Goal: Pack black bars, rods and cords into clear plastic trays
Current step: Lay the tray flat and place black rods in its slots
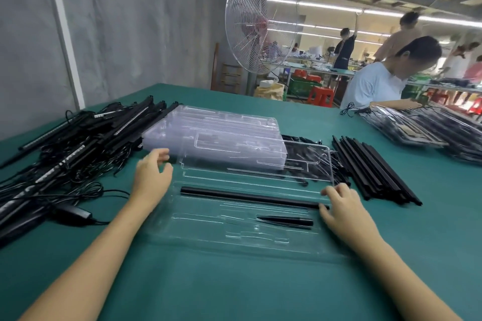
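Far left, a tangled pile of black bars and cords (pixel 78 143) is sprawling over the green table (pixel 234 289), with a black adapter (pixel 75 212) lying at its near edge. My left hand (pixel 152 174) is hovering just beside the left corner of a loose clear tray (pixel 260 172), fingers loosely curved, thumb apart, gripping nothing I can make out. That tray is leaning against a stack of clear trays (pixel 216 128) behind it. In front of me the open tray (pixel 234 240) is lying flat, and it's carrying one long black rod (pixel 250 197) across its upper groove and a short pointed black piece (pixel 285 220) lower right. My right hand (pixel 341 206) is sitting at the rod's right end, thumb touching the tip, fingers bent over the rim; whether I'm pinching anything I cannot tell. Further right, a row of black rods (pixel 373 169) is lying side by side, well apart from the packed trays (pixel 417 128) where another person (pixel 375 83) is working
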